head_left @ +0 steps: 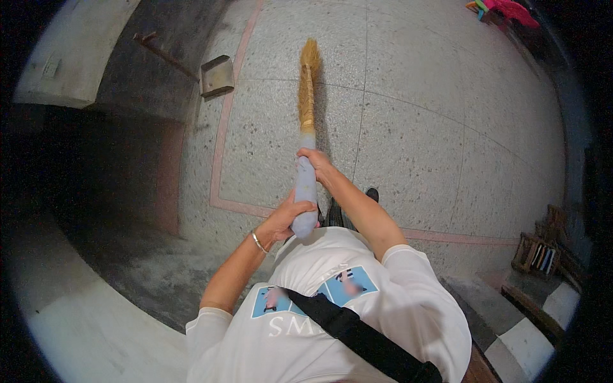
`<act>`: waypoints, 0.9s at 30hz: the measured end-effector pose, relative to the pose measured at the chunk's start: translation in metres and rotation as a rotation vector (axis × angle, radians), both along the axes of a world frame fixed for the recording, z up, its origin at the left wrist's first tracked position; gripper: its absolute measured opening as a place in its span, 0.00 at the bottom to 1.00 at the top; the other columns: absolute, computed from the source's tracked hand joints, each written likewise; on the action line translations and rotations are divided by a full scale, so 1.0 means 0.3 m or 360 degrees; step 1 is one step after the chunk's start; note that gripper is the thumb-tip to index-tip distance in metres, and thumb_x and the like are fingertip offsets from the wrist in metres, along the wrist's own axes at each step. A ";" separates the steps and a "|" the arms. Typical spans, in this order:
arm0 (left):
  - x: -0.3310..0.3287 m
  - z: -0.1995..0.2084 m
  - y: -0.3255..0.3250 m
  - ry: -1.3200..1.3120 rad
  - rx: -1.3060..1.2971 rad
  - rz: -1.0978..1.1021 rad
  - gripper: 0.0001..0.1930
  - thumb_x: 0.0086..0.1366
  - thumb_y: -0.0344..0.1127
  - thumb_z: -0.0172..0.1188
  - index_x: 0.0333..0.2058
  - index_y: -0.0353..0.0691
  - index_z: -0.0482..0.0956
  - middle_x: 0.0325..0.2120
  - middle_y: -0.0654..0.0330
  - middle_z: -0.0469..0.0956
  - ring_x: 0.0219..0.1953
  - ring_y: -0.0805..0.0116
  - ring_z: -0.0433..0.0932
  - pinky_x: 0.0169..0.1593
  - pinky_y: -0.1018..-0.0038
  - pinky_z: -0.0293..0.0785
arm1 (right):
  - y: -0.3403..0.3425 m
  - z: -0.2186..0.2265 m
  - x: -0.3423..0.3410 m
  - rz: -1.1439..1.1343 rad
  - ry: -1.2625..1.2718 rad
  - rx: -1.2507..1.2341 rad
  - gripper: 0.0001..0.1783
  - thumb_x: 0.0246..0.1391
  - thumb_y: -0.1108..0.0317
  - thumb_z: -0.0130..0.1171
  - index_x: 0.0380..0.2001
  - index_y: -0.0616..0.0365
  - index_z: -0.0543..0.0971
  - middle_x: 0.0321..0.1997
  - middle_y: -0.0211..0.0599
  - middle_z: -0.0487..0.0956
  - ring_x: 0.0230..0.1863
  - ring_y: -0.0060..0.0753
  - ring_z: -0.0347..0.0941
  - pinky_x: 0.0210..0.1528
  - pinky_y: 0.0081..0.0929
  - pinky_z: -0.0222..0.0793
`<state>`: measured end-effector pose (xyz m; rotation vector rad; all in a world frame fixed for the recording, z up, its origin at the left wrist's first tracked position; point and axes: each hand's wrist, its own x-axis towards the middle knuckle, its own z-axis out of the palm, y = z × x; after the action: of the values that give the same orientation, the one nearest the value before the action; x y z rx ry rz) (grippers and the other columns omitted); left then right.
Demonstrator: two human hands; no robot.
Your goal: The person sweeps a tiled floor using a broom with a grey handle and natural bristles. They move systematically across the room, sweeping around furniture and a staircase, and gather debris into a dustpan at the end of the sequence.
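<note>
A broom [307, 124] with straw-coloured bristles and a thick pale grey-blue handle points straight away from me, its bristles at the far end over the speckled floor. My left hand [287, 217] grips the handle close to its near end, by my waist; a silver bangle sits on that wrist. Farther up, just below where the bristles begin, my right hand [316, 165] is wrapped round the handle. Whether the bristle tip touches the floor I cannot tell.
At the far left a dustpan [218, 76] with a long handle rests on the floor beside a dark wall. A small wooden rack [536, 254] holding thin items stands at the right. Pink and colourful items [507, 11] lie at the far right. Pink strips [223, 127] border the floor.
</note>
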<state>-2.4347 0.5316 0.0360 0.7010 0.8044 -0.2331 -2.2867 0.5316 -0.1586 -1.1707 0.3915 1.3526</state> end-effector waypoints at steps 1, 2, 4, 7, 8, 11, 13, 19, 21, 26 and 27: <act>-0.004 -0.002 0.004 -0.0009 -0.0002 -0.0033 0.28 0.52 0.35 0.55 0.51 0.45 0.53 0.30 0.56 0.68 0.26 0.63 0.74 0.25 0.69 0.74 | -0.001 0.008 0.001 0.0014 0.0000 0.0077 0.15 0.33 0.73 0.60 0.27 0.67 0.70 0.22 0.38 0.71 0.21 0.33 0.68 0.21 0.33 0.65; -0.009 -0.005 0.007 -0.0018 -0.0003 -0.0069 0.29 0.52 0.35 0.56 0.51 0.45 0.52 0.30 0.56 0.67 0.26 0.63 0.74 0.24 0.69 0.74 | -0.011 0.016 0.004 -0.0025 -0.0032 0.0046 0.13 0.35 0.73 0.59 0.27 0.66 0.69 0.20 0.37 0.70 0.19 0.33 0.68 0.19 0.33 0.66; -0.022 -0.028 0.020 -0.0051 -0.0121 -0.0161 0.29 0.51 0.35 0.56 0.50 0.45 0.53 0.31 0.55 0.66 0.26 0.63 0.74 0.24 0.68 0.74 | -0.057 0.037 0.011 -0.0116 -0.0099 -0.0020 0.10 0.39 0.74 0.55 0.27 0.64 0.68 0.17 0.36 0.68 0.16 0.33 0.67 0.17 0.32 0.67; -0.017 -0.024 0.047 -0.0061 -0.0409 -0.0259 0.27 0.52 0.34 0.56 0.49 0.42 0.54 0.30 0.55 0.67 0.26 0.62 0.74 0.26 0.68 0.75 | -0.137 0.015 0.023 -0.0330 -0.0051 -0.0167 0.13 0.34 0.73 0.59 0.27 0.66 0.71 0.22 0.38 0.71 0.20 0.32 0.68 0.20 0.33 0.65; -0.013 -0.034 0.050 -0.0058 -0.0469 -0.0216 0.26 0.52 0.34 0.56 0.49 0.41 0.55 0.30 0.54 0.68 0.26 0.62 0.74 0.27 0.67 0.75 | -0.162 -0.007 0.027 -0.0359 -0.0026 -0.0254 0.14 0.33 0.73 0.59 0.27 0.66 0.71 0.22 0.38 0.71 0.21 0.33 0.68 0.20 0.33 0.65; 0.000 -0.061 0.062 -0.0012 -0.0637 -0.0110 0.24 0.52 0.33 0.56 0.47 0.37 0.57 0.29 0.53 0.69 0.27 0.62 0.74 0.29 0.67 0.76 | -0.206 -0.102 0.023 -0.0434 0.0019 -0.0504 0.14 0.33 0.74 0.59 0.28 0.66 0.71 0.23 0.40 0.71 0.22 0.35 0.69 0.22 0.34 0.67; -0.011 -0.043 0.083 0.0093 -0.0726 -0.0051 0.24 0.52 0.33 0.56 0.46 0.34 0.58 0.29 0.51 0.70 0.28 0.61 0.74 0.31 0.66 0.76 | -0.218 -0.170 -0.005 -0.0442 0.0031 -0.0655 0.14 0.32 0.74 0.60 0.28 0.66 0.71 0.24 0.41 0.71 0.23 0.37 0.69 0.22 0.35 0.67; -0.154 -0.035 0.147 0.0102 -0.0611 0.0088 0.21 0.53 0.31 0.54 0.43 0.29 0.59 0.29 0.50 0.70 0.28 0.61 0.75 0.30 0.65 0.77 | -0.020 -0.035 -0.172 -0.0254 0.0161 -0.0414 0.13 0.32 0.74 0.59 0.26 0.68 0.71 0.24 0.41 0.71 0.22 0.37 0.69 0.22 0.37 0.67; -0.149 -0.024 0.147 0.0157 -0.0419 0.0002 0.24 0.52 0.34 0.55 0.46 0.34 0.58 0.30 0.52 0.71 0.26 0.62 0.74 0.27 0.68 0.75 | 0.040 0.063 -0.175 -0.0216 0.0159 -0.0274 0.13 0.32 0.75 0.60 0.26 0.68 0.71 0.24 0.41 0.71 0.22 0.37 0.70 0.23 0.37 0.68; -0.063 0.045 0.069 0.0175 -0.0084 -0.0170 0.26 0.51 0.35 0.55 0.49 0.42 0.56 0.31 0.53 0.70 0.27 0.62 0.74 0.26 0.70 0.74 | 0.043 0.102 -0.091 -0.0094 0.0109 -0.0062 0.16 0.33 0.75 0.60 0.29 0.69 0.71 0.26 0.43 0.72 0.26 0.38 0.71 0.25 0.39 0.69; -0.049 0.062 0.053 0.0165 -0.0068 -0.0228 0.29 0.50 0.34 0.55 0.51 0.44 0.54 0.31 0.54 0.69 0.27 0.63 0.74 0.26 0.69 0.74 | 0.019 0.114 -0.078 -0.0140 0.0088 -0.0054 0.15 0.33 0.74 0.60 0.29 0.68 0.70 0.24 0.41 0.71 0.22 0.36 0.70 0.23 0.38 0.69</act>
<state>-2.4493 0.5476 0.0547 0.7112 0.8464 -0.4176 -2.3100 0.5371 -0.1244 -1.1331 0.5015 1.3083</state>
